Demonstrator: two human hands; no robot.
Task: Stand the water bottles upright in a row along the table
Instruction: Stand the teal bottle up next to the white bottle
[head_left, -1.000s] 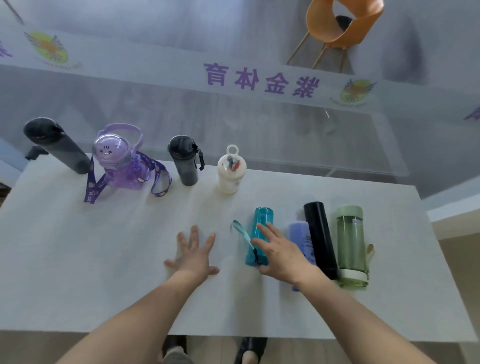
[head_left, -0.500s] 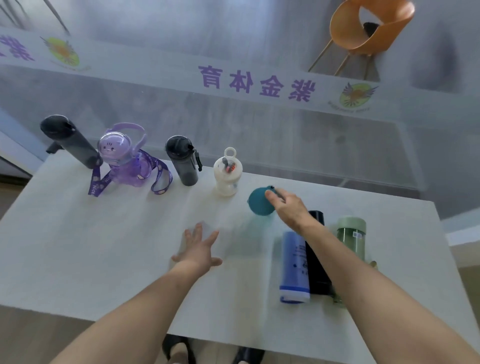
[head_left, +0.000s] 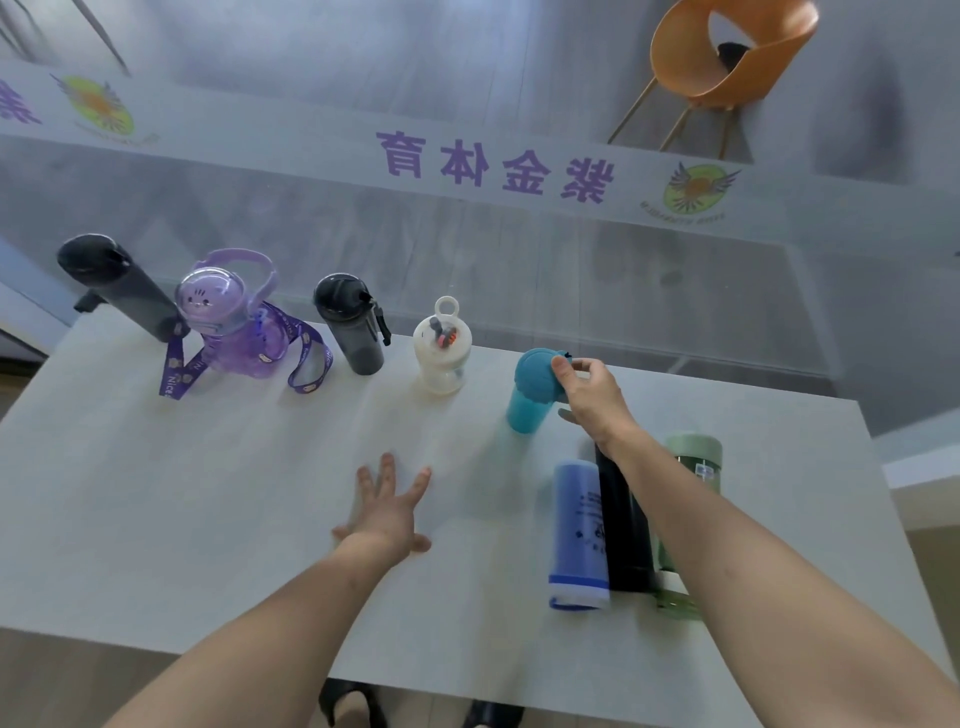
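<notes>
Gripping the teal bottle (head_left: 531, 391) upright near the table's (head_left: 208, 519) far edge — right hand (head_left: 592, 397); left hand (head_left: 387, 512) flat, fingers spread, empty.

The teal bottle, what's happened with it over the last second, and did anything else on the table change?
The right hand lifted the teal bottle from lying beside the blue bottle, carried it to the far edge and stood it upright next to the white bottle, fingers still on its lid. The left hand stayed flat on the table. The other bottles did not move.
</notes>
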